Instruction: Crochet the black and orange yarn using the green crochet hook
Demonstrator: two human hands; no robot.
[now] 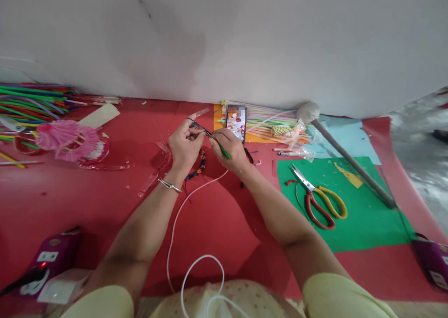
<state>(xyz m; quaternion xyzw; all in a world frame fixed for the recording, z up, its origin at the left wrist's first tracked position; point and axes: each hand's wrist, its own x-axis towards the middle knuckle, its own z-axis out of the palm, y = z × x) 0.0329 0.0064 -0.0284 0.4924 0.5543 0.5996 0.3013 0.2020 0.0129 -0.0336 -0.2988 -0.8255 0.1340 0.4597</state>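
Over the red table, my left hand (pixel 186 144) pinches a piece of dark crochet work (pixel 196 125), with dark yarn looped over its raised forefinger. My right hand (pixel 231 151) is closed around a slim hook with a green handle (pixel 224 153). The hook's tip meets the dark yarn between my hands; the exact stitch is too small to make out. Below my left hand, a dark braided strip with orange bits (pixel 200 165) hangs or lies, its link to the piece hidden by my fingers. A lit phone (pixel 236 122) stands just behind my right hand.
Scissors (pixel 317 194) lie on a green sheet (pixel 364 229) at right, beside a long stick with a padded head (pixel 353 161). Coloured pipe cleaners (pixel 35 105) and a pink paper decoration (pixel 66 138) are at left. A white cable (pixel 171 236) curves below my hands.
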